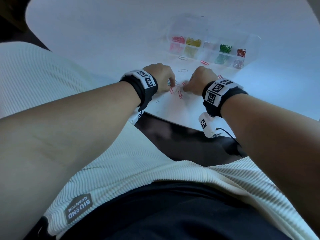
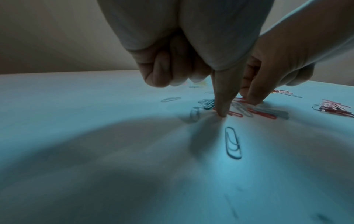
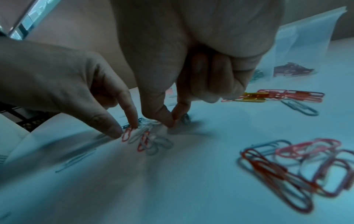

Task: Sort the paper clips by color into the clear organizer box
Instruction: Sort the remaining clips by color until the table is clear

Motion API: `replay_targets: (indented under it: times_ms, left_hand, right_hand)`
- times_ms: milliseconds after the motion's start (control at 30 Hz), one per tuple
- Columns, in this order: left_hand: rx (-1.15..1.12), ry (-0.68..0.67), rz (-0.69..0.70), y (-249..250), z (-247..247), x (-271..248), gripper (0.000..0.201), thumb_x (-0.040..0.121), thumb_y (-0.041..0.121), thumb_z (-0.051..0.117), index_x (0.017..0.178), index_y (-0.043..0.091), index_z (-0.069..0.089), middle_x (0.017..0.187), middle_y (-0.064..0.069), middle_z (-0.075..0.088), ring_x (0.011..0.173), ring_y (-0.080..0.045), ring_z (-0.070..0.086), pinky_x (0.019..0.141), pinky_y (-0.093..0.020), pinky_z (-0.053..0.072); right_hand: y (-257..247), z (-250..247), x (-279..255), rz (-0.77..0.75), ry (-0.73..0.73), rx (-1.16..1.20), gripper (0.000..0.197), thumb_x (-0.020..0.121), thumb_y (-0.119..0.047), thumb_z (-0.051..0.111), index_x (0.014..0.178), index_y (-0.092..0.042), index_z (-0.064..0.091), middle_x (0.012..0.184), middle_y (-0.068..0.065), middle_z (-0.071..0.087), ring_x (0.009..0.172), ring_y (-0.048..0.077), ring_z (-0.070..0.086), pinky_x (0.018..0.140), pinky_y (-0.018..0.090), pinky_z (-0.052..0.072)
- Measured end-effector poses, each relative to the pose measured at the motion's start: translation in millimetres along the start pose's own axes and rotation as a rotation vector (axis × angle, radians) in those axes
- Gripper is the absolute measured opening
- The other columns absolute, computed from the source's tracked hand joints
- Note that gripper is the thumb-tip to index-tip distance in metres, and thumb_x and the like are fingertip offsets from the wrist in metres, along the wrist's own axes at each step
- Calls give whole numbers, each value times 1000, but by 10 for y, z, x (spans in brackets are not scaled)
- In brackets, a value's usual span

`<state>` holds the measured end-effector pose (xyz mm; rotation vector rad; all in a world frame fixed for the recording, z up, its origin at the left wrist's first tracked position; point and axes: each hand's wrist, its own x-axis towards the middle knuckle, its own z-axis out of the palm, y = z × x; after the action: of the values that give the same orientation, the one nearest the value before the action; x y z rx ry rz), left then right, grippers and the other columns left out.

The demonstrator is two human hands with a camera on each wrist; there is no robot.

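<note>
A small heap of red, pale and blue paper clips (image 3: 145, 136) lies on the white table (image 1: 103, 40) near its front edge. My left hand (image 3: 125, 130) has thumb and forefinger set either side of a red clip (image 3: 126, 134), its other fingers curled. Just right of it, my right hand (image 3: 171, 125) pinches thumb and forefinger together on a clip at the heap's edge; its colour is unclear. The clear organizer box (image 1: 251, 40) stands further back right, with pink (image 1: 178, 39), yellow (image 1: 193, 42), green (image 1: 225, 48) and red clips (image 1: 241, 52) in separate compartments.
Loose clips lie between hands and box, among them a silver one (image 1: 183, 71) and a red one (image 1: 204, 62). Right of my right hand are a mixed red-pink pile (image 3: 287, 166), a pink-yellow bunch (image 3: 277, 95) and a clear plastic bag (image 3: 306, 45). A lone silver clip (image 2: 232, 143) lies under my left wrist.
</note>
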<state>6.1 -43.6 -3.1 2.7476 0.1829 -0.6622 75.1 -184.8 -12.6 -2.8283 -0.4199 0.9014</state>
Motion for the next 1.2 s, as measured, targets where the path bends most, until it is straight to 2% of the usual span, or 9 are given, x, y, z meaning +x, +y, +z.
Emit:
replay_targets:
  times_ms: [167, 333, 433, 467, 533, 700, 833, 1000, 1200]
  left_hand:
    - [15, 25, -28, 21, 18, 26, 14, 84, 30, 64, 95, 35, 72, 104, 7, 69, 79, -19, 56, 66, -26, 41]
    - [64, 34, -22, 64, 24, 36, 16, 83, 28, 61, 94, 29, 73, 95, 4, 69, 77, -22, 56, 65, -27, 41]
    - [138, 19, -1, 128, 36, 39, 15, 83, 27, 60, 94, 26, 71, 92, 1, 67, 78, -25, 57, 65, -28, 40]
    - [165, 14, 9, 147, 39, 37, 14, 83, 27, 60, 93, 26, 70, 92, 0, 65, 78, -25, 57, 66, -29, 40]
    - [202, 9, 26, 173, 47, 30, 11, 84, 28, 61, 92, 27, 67, 89, 0, 61, 78, -25, 54, 67, -30, 39]
    - [128, 42, 18, 127, 30, 25, 15, 83, 30, 61, 96, 29, 67, 100, 2, 65, 84, -23, 55, 69, -30, 39]
    - [38, 45, 25, 73, -43, 15, 17, 81, 27, 63, 96, 32, 68, 99, 5, 63, 83, -20, 53, 69, -28, 39]
    - [107, -23, 26, 103, 17, -9, 18, 82, 27, 62, 98, 30, 69, 99, 3, 65, 82, -22, 55, 67, -29, 41]
    - [135, -55, 14, 161, 55, -20, 9, 78, 26, 64, 87, 26, 65, 90, 3, 65, 79, -23, 60, 64, -29, 40]
  right_hand:
    - [171, 8, -111, -16, 24, 2, 33, 76, -38, 72, 87, -7, 65, 86, 11, 69, 72, 25, 64, 57, 29, 50]
    - [427, 1, -215, 8, -2, 38, 36, 82, -37, 67, 88, -2, 70, 82, 11, 71, 79, 25, 67, 67, 31, 55]
    - [492, -67, -275, 23, 28, 118, 30, 84, -31, 63, 69, -5, 56, 66, 9, 52, 63, 24, 50, 54, 24, 40]
    - [495, -88, -297, 15, 50, 182, 26, 84, -27, 61, 69, -8, 53, 67, 10, 49, 64, 25, 47, 55, 25, 36]
    - [480, -118, -355, -5, 83, 308, 17, 84, -24, 57, 73, -10, 52, 74, 16, 54, 72, 29, 51, 61, 28, 35]
    - [427, -73, -481, -43, 65, 385, 14, 87, -20, 53, 79, -9, 56, 85, 18, 59, 80, 30, 56, 69, 31, 46]
    - [443, -27, -516, -45, 29, 391, 23, 87, -19, 52, 80, -1, 64, 75, 15, 59, 66, 23, 51, 58, 27, 38]
    - [442, -60, -547, -33, 21, 500, 17, 91, -18, 47, 85, -7, 60, 60, -1, 44, 50, 17, 39, 48, 26, 28]
    - [436, -54, -571, -6, 25, 634, 29, 88, -19, 45, 60, -19, 35, 54, -2, 30, 36, 9, 22, 41, 23, 22]
